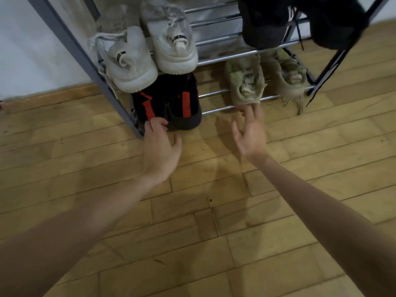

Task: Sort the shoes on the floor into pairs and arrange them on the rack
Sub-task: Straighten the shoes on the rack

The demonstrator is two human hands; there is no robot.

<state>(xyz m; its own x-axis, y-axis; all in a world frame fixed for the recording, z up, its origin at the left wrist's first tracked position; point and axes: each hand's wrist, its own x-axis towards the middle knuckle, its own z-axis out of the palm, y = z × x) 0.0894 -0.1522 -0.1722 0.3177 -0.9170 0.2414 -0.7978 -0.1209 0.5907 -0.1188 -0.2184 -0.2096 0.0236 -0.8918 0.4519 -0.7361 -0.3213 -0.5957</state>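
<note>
Head view shows a metal shoe rack (225, 55) standing on a wooden plank floor (192, 232) against a pale wall (25, 50). On the upper rail shelf sits a pair of white sneakers (150, 54), heels outward; the right one's heel tab carries black lettering that reads roughly "DESIGN", while the left one's tab print is too small to read. At the top right a pair of black shoes (300, 20) rests on the same tier, laces dangling. On the bottom tier, a pair of black shoes with red stripes (169, 101) sits at the left, and a pair of beige sneakers (267, 78) at the right; a small dark tongue label on the nearer beige one is illegible. The left hand (160, 151) has its fingertips curled against the heel of the black-and-red pair, thumb spread aside. The right hand (249, 133) reaches with loose, parted fingers, their tips touching the heel edge of the nearer beige sneaker without gripping it.
</note>
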